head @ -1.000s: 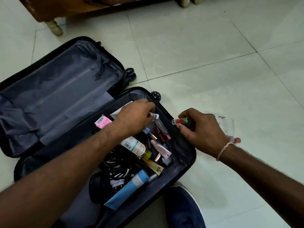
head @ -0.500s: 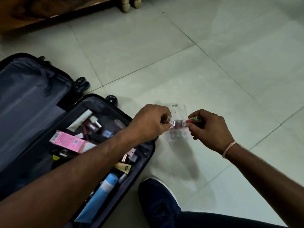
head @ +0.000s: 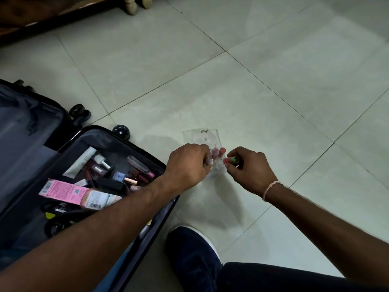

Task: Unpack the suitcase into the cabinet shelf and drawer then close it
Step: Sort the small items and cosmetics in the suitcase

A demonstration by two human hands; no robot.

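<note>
Open black suitcase [head: 147,163] lay flat on the pale tiled floor [head: 273,91], at left of view, lid half lined in grey fabric, two wheels showing at its far edge. Contents of the near half, jumbled: pink carton [head: 63,190] lying flat beside a labelled bottle [head: 101,200]; white tube [head: 81,163] against the far wall; blue nail polish bottle [head: 120,177]; several small bottles and lip products in dark red and pink (individual items hard to separate); black cable [head: 54,222] partly under the forearm. Clear plastic organiser [head: 205,137] stood on the floor just beside the suitcase, on its right, a few small items visible through its walls. Left hand [head: 187,165] reached across the suitcase rim to the organiser, fingers curled and pinching a small item at the organiser's near edge; item too hidden to identify. Right hand [head: 250,169] gripped a small red and green tube [head: 231,159], its tip toward the organiser, a pale thread bracelet [head: 270,187] on the wrist. Dark blue shoe [head: 193,260] rested on the floor below the hands. Wooden furniture [head: 52,11] with turned feet stood at the top left, well apart from the suitcase
</note>
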